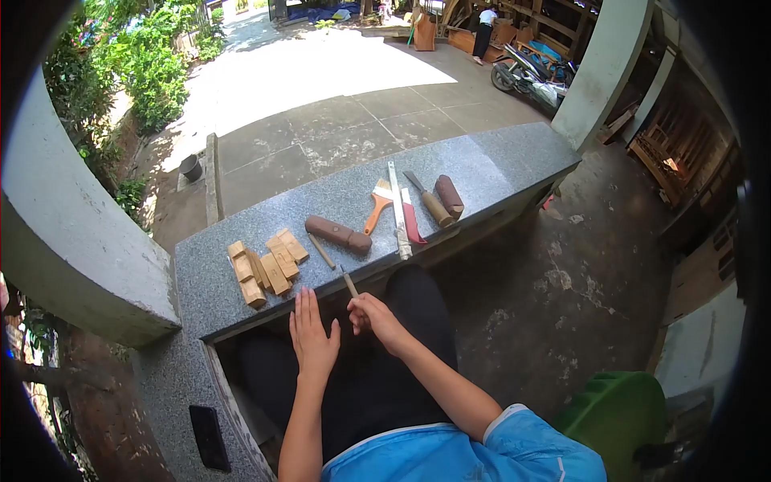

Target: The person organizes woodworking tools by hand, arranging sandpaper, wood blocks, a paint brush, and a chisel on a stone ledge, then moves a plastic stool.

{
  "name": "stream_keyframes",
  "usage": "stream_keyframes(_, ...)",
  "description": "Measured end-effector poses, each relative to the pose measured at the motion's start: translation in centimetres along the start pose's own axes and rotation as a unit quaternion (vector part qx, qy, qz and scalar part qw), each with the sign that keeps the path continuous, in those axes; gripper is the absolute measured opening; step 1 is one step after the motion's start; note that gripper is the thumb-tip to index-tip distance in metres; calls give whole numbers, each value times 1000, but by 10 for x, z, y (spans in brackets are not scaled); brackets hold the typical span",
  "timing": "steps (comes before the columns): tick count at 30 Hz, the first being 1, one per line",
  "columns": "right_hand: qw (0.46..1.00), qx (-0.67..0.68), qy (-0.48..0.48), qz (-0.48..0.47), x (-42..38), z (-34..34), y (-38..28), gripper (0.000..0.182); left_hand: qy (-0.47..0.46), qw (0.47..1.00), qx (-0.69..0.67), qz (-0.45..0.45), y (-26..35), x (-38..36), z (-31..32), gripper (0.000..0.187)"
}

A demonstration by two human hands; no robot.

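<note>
My left hand (314,333) is open, palm down with the fingers stretched out, by the front edge of the grey stone counter (490,169). Nothing is in it. Closed around the wooden handle of a small thin tool (350,284) is my right hand (373,319); the tool's tip points at the counter. Cut wooden blocks (277,267) lie in a group just beyond my left hand. A thin wooden stick (322,251) and a brown block (338,234) rest beyond the tool.
Farther right lie a brush (377,209), a metal ruler (397,205), a red-handled tool (412,218), a chisel (434,203) and another brown block (449,195). A phone (210,438) sits at lower left. A person (484,36) bends near a motorbike (530,75).
</note>
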State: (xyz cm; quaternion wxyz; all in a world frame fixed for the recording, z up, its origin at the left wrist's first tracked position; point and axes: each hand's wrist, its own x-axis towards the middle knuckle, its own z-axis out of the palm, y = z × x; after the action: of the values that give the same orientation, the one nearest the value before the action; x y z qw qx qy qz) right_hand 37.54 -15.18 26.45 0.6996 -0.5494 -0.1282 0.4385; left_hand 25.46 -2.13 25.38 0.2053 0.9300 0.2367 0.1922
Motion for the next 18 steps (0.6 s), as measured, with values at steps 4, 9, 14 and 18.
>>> stream_keyframes(4,997,-65,-10,29,0,4,-7,26,-1,1000,0,3,-6,3,2,83)
stream_keyframes(9,997,-56,-43,18,1,3,1,30,-8,1000,-7,-4,-6,1,1,79)
stream_keyframes(14,997,-24,-62,38,-3,1,3,32,-18,1000,5,-4,-6,4,-1,77)
stream_keyframes(18,997,-19,-62,46,6,-3,8,32,-8,1000,6,16,-8,8,-3,77)
